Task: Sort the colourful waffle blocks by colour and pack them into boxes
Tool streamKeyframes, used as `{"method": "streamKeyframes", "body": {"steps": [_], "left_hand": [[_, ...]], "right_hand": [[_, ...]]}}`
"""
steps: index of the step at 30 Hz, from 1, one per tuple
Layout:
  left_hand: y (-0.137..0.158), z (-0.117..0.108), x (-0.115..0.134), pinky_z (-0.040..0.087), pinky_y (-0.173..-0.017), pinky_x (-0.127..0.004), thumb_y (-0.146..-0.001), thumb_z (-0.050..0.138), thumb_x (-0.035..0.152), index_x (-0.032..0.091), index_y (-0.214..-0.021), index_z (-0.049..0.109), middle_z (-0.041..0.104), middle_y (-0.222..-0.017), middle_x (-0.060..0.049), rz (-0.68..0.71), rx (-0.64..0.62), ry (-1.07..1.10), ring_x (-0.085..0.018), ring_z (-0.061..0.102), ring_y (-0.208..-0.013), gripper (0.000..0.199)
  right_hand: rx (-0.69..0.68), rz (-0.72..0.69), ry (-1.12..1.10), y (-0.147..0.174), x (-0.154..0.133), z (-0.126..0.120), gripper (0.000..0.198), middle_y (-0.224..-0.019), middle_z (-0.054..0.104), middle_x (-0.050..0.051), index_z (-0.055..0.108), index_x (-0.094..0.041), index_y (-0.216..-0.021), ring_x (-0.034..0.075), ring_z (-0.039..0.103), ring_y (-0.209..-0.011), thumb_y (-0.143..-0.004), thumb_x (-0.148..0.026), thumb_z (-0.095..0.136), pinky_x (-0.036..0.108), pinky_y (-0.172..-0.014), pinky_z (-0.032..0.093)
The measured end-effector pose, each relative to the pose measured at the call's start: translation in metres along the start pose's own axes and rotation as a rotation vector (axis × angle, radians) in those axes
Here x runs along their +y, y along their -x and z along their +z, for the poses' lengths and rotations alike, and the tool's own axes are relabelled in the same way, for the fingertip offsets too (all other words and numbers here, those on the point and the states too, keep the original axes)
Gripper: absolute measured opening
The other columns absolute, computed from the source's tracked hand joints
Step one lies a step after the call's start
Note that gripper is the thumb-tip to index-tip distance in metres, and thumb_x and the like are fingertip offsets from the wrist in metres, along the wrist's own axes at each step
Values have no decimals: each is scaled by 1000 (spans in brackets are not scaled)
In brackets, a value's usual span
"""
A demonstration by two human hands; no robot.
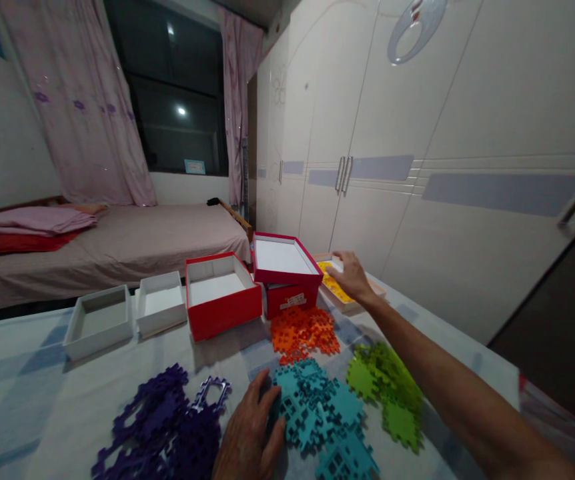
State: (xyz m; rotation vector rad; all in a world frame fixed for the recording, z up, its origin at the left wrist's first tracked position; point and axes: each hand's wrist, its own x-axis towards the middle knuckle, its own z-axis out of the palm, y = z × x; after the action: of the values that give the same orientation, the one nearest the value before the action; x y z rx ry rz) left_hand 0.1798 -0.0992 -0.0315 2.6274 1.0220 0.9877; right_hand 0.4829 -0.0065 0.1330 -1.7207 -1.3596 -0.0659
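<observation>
My left hand [252, 427] rests at the left edge of a pile of teal interlocking plastic pieces [312, 407], its fingers apart and nothing visible in them. Farther off, my right hand [351, 275] is over a shallow pale box [347, 307] that holds yellow interlocking pieces [335, 283]. Its thumb and fingers look apart, and I see no piece between them. Left of my left hand lies a heap of dark purple pieces [167, 427]. Orange pieces [302, 333] are heaped beyond the teal ones, and lime green pieces [387, 387] lie under and beside my right forearm.
Along the table's far side stand a grey box [100, 343], a small white box [162, 320], an open red box [225, 319] and a crimson lid [287, 273] tilted on a red box [287, 299]. Behind are a bed [167, 227] and a white wardrobe [382, 227].
</observation>
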Motion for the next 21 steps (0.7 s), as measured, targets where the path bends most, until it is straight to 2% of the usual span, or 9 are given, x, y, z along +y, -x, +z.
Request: {"method": "streamKeyframes", "body": {"steps": [4, 5, 7, 10, 13, 17, 19, 21], "left_hand": [[0, 0, 0, 49, -93, -33, -85, 48, 26, 18, -116, 59, 49, -135, -13, 6, -10, -3, -23, 53, -118, 33], [1, 2, 0, 50, -93, -33, -85, 49, 27, 19, -116, 59, 49, -134, -13, 6, -4, 3, -23, 54, -117, 33], [2, 7, -1, 50, -93, -33, -85, 49, 28, 20, -115, 59, 50, -134, -12, -3, 31, 22, -23, 54, -117, 33], [5, 17, -4, 50, -92, -35, -86, 46, 28, 20, -114, 59, 50, -133, -11, -24, 118, 61, -23, 54, -117, 32], [7, 25, -6, 50, -92, -36, -86, 45, 30, 21, -114, 59, 50, -133, -11, -22, 172, 85, -23, 54, -116, 33], [8, 26, -6, 49, -93, -33, -85, 47, 31, 21, -114, 59, 50, -134, -10, -27, 181, 97, -23, 53, -117, 33], [8, 24, -4, 49, -93, -33, -85, 48, 31, 22, -114, 59, 50, -134, -9, -36, 174, 88, -22, 54, -117, 33], [7, 21, -3, 49, -93, -34, -85, 48, 29, 22, -114, 59, 51, -133, -10, -34, 169, 67, -22, 54, -117, 32]], "right_hand": [[-178, -359, 160, 28, -35, 40, 44, -120, 56, 9, 53, -20, -118, 23, 45, -114, -75, -23, 59, 42, -98, 28], [-195, -411, 206, 32, -39, 49, 42, -117, 57, 9, 53, -19, -118, 23, 46, -112, -76, -21, 57, 43, -98, 27], [-181, -423, 237, 37, -44, 64, 34, -106, 61, 10, 57, -17, -109, 24, 50, -104, -75, -15, 55, 44, -96, 28], [-102, -370, 184, 35, -44, 74, 23, -95, 61, 10, 59, -15, -93, 23, 51, -95, -71, -9, 53, 42, -92, 31], [22, -298, 79, 23, -40, 68, 19, -96, 60, 11, 57, -16, -90, 24, 50, -95, -71, -13, 55, 40, -91, 34], [280, -68, -126, -3, -21, 33, 26, -97, 58, 12, 52, -15, -94, 23, 51, -88, -74, -30, 57, 39, -83, 40], [404, 87, -251, -17, -2, 10, 30, -89, 58, 8, 51, -15, -94, 21, 52, -80, -72, -35, 58, 37, -77, 43], [486, 237, -399, -27, 22, -9, 27, -80, 58, 4, 51, -16, -90, 18, 53, -71, -72, -35, 57, 35, -71, 45]]}}
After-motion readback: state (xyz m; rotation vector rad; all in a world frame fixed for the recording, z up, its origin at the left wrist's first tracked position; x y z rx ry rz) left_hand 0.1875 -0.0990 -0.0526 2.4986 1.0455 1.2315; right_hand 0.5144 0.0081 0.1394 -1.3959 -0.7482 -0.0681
